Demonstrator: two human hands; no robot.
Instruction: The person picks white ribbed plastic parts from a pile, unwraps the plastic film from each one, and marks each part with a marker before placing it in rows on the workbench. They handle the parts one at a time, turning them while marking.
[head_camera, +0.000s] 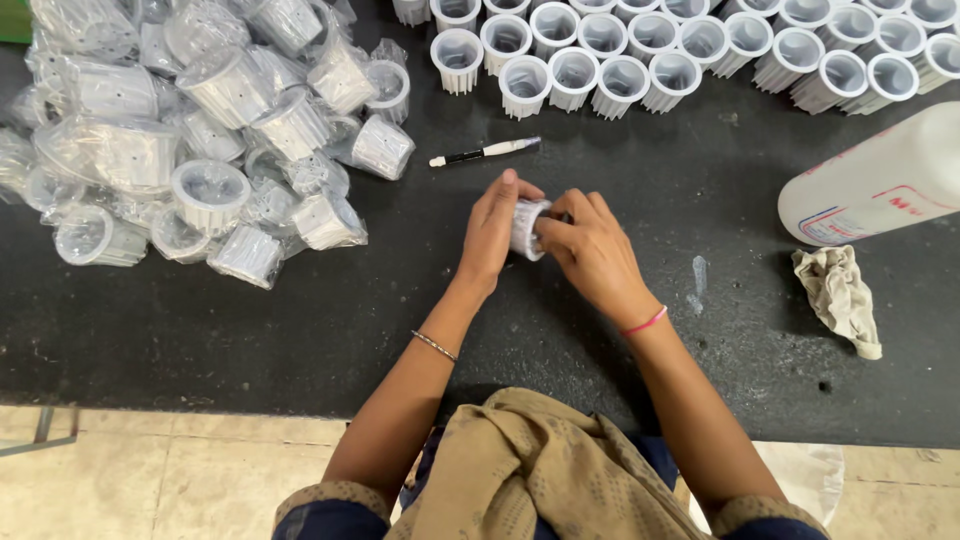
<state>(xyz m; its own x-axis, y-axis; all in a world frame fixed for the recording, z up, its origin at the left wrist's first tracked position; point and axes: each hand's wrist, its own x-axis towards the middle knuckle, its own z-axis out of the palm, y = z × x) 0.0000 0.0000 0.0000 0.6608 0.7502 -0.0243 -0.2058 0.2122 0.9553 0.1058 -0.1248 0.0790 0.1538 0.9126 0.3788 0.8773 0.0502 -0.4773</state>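
Both hands' grip (left hand (490, 232), right hand (588, 250)) encloses one ribbed white cup (527, 228).

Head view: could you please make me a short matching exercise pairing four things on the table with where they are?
Things:
1. brush
2. rag
3. bagged cups
4. bottle

Places:
A. piled at far left
B. lying on its side at right edge
C. just beyond the hands
D. crumpled below the bottle

Pairs: 1-C, 2-D, 3-A, 4-B

small white ribbed cup (526, 228) on its side, clasped above dark table.
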